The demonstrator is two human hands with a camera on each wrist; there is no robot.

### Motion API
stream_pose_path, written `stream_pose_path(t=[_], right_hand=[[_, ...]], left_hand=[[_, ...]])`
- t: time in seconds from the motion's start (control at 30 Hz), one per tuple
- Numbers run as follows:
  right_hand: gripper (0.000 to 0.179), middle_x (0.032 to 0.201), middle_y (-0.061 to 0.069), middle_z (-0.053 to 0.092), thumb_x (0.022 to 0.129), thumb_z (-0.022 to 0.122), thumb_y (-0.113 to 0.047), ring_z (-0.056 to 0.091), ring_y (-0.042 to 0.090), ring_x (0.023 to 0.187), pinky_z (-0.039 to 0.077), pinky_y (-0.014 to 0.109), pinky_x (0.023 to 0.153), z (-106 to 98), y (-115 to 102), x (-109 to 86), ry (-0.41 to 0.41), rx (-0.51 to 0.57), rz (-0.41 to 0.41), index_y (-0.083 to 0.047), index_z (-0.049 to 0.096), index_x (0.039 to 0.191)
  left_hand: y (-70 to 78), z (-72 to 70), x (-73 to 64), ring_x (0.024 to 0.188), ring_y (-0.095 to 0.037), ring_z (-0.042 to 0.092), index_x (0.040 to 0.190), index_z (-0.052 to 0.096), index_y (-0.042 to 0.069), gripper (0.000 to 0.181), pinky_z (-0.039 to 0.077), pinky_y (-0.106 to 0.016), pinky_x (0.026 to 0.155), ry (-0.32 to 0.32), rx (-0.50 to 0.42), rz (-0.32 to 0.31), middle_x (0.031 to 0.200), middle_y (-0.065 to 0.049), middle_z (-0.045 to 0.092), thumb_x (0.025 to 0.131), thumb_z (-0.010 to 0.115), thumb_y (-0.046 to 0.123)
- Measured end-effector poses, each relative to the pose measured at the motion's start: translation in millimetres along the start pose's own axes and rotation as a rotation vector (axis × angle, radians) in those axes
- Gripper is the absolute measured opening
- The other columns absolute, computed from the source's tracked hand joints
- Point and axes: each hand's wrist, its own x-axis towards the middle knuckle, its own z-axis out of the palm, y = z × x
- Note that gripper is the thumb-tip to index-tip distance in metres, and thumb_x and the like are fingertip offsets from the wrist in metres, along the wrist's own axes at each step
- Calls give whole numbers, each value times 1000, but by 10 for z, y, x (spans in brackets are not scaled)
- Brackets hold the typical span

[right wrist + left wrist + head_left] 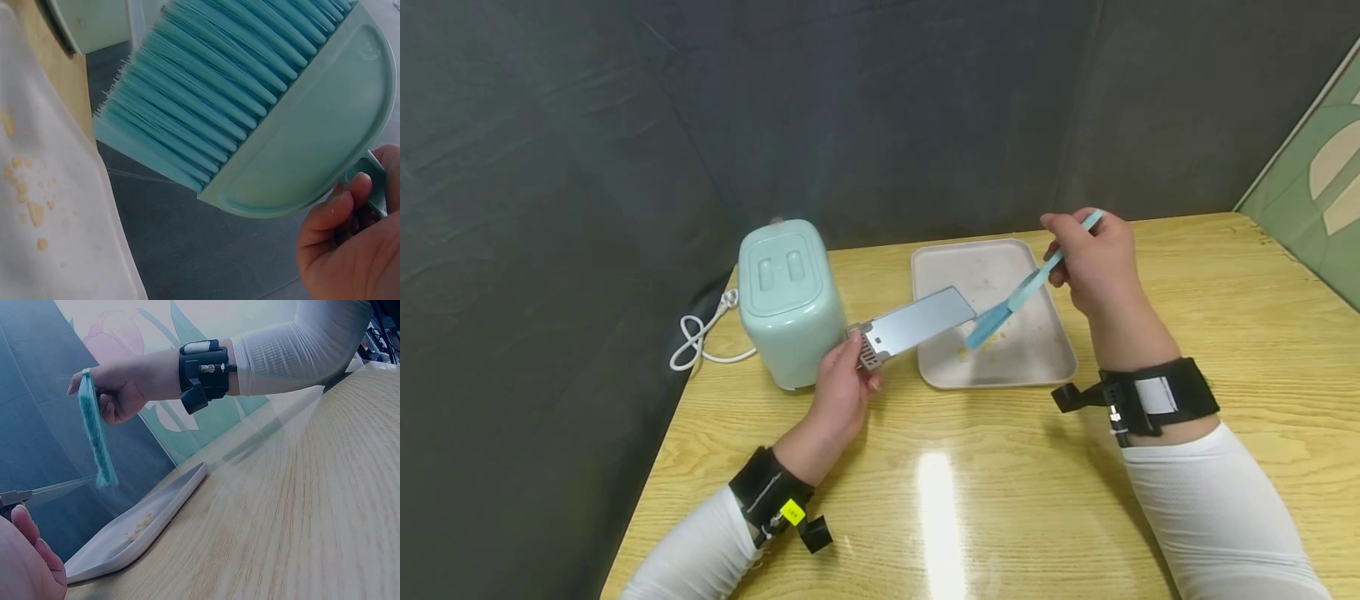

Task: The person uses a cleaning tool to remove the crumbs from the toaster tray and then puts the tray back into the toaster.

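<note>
My left hand (841, 385) grips the grey slotted end of a flat metal crumb tray (925, 321), thumb on top. Its far end reaches over the pale square tray (940, 367). My right hand (1096, 258) holds the handle of a teal hand brush (1026, 292), bristles slanting down to the crumb tray's far end. In the right wrist view the brush (300, 144) shows wide, with long blue-green bristles and fingers curled at its handle. Yellowish crumbs (34, 212) lie on the pale tray. Whether the bristles touch the metal I cannot tell.
A mint-green toaster (790, 304) with a lid on top stands just left of the crumb tray, close to my left hand. Its white cord (694, 342) lies coiled at the table's left edge. A dark curtain (887, 125) hangs behind the wooden table (865, 500).
</note>
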Motion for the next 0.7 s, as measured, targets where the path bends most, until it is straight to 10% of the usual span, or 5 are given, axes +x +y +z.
stream_pose_path(t=[0.7], right_hand=[[24, 69, 20, 56, 82, 58, -10, 52, 24, 44, 48, 30, 43, -51, -183, -112, -266, 97, -96, 14, 56, 88]], left_hand=[[-68, 47, 106, 53, -10, 42, 110, 55, 9, 41, 37, -21, 46, 4, 15, -44, 93, -11, 55, 87, 44, 41]])
